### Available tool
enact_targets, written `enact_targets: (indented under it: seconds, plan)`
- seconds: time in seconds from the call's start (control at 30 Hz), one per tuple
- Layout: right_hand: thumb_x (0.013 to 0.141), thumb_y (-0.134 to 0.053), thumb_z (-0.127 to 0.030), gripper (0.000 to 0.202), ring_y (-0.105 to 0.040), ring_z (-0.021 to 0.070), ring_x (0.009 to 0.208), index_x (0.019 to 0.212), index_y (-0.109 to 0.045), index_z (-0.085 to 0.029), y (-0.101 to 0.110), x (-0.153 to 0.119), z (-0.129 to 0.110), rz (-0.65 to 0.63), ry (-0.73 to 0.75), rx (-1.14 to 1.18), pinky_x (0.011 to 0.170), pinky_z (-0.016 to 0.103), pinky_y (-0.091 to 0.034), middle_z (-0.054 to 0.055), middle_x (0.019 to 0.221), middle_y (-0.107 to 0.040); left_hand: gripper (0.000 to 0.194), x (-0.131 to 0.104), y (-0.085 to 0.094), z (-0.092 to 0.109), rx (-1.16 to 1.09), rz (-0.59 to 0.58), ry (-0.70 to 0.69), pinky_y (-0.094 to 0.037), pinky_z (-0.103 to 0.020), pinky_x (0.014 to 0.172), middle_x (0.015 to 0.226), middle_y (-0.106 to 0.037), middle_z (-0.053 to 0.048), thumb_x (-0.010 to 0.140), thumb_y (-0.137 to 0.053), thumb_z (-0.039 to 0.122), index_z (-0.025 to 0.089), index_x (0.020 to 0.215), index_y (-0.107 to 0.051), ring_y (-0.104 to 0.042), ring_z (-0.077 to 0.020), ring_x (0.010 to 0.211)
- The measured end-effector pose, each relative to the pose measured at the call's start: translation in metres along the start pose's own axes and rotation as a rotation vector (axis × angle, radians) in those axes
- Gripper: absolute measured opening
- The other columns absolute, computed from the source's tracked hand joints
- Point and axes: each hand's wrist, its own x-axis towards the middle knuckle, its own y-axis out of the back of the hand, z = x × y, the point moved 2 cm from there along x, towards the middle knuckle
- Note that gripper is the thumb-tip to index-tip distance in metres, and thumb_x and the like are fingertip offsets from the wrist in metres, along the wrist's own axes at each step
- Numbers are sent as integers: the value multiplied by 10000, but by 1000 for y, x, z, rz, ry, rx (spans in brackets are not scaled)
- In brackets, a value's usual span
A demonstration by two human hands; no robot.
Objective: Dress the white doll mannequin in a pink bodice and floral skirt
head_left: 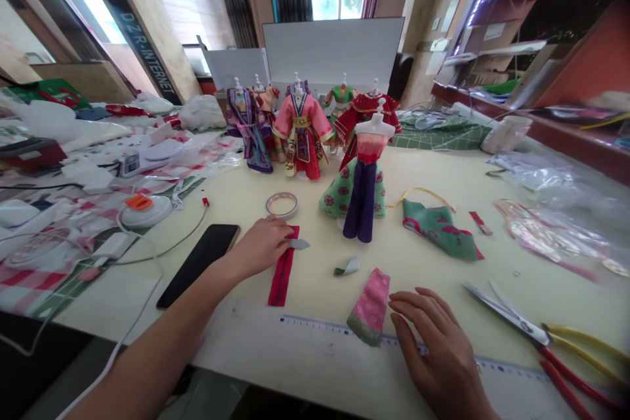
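My left hand (260, 246) is closed at the fingertips over a small grey pointed piece (298, 244), whose kind I cannot make out. Beneath those fingers lies a flat red fabric strip (282, 275), partly covered at its upper end. My right hand (436, 335) is open, fingers stretched out, at the right edge of a pink floral fabric piece (373, 298) with a green hem. That piece overlaps a clear ruler (319, 324). Between the hands rests a small curled white-and-green scrap (347, 267).
A dress form (364, 190) in a purple and green outfit stands ahead, with several dressed forms behind. A tape roll (282, 204) and phone (199, 262) lie left. Scissors (529, 328), a green fabric piece (440, 230) and plastic bags (546, 177) lie right.
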Motion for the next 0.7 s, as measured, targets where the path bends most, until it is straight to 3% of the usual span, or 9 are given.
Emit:
enact_targets:
  seconds: [0.13,0.4,0.57,0.7]
  plan:
    - [854,-522,-75,145,-564,198,894,964,-586,-143,-1,0,1,-9,-1,-6,900,427,-417,83,945,-608,182,4,-6,2,51,-46,38,-441,-392,781,837,-648,-102,844,-493,246,157,797,-646,-595,-271,872]
    - [853,-525,-70,146,-557,195,880,960,-587,-148,-1,0,0,-8,-36,9,898,444,-417,77,941,-605,131,6,1,7,-24,51,84,-437,-336,784,825,-646,-64,817,-494,190,166,755,-607,-588,-223,860]
    - [851,-514,-65,160,-565,187,861,966,-585,-149,0,4,-1,-25,-65,7,908,450,-414,66,933,-608,105,0,15,27,-345,139,197,-410,-248,572,804,-656,8,811,-531,282,199,803,-594,-551,-134,628]
    - [848,-479,-65,185,-555,195,871,959,-590,-162,3,5,-9,-219,-35,15,927,462,-406,67,943,-603,125,5,11,48,-606,109,181,-414,-227,566,700,-634,24,800,-547,309,192,775,-586,-557,-122,622]
